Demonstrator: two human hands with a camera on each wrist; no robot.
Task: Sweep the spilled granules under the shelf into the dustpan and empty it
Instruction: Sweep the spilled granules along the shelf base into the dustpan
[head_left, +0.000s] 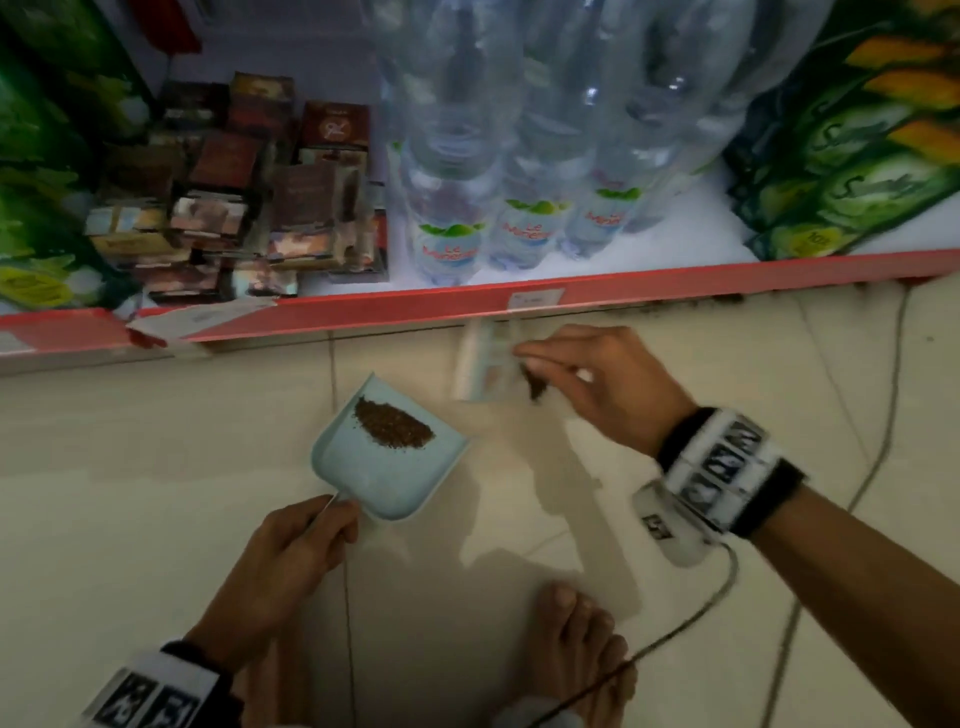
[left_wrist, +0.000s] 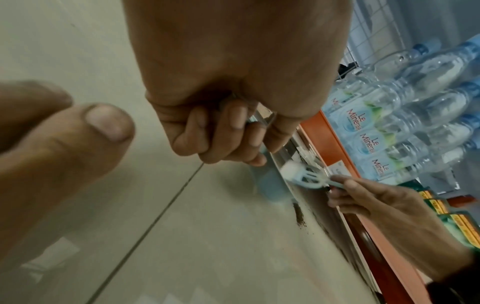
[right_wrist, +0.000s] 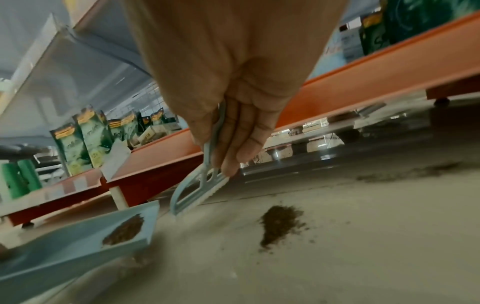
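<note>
A light blue dustpan (head_left: 410, 478) is tilted just above the tiled floor, with a heap of brown granules (head_left: 392, 428) in it. My left hand (head_left: 332, 519) grips its handle from below. My right hand (head_left: 540, 364) pinches the handle of a small pale brush (head_left: 483, 371) near the red shelf edge (head_left: 675, 280). A small pile of granules (right_wrist: 280, 224) lies on the floor right of the brush (right_wrist: 197, 191) and apart from the dustpan (right_wrist: 64, 246). More granules (right_wrist: 428, 172) are strewn further right, under the shelf.
Water bottles (head_left: 514, 208), brown boxes (head_left: 234, 208) and green packs (head_left: 857, 156) fill the bottom shelf. A thin cable (head_left: 878, 415) runs over the floor at the right. A bare foot (head_left: 571, 644) stands below the dustpan.
</note>
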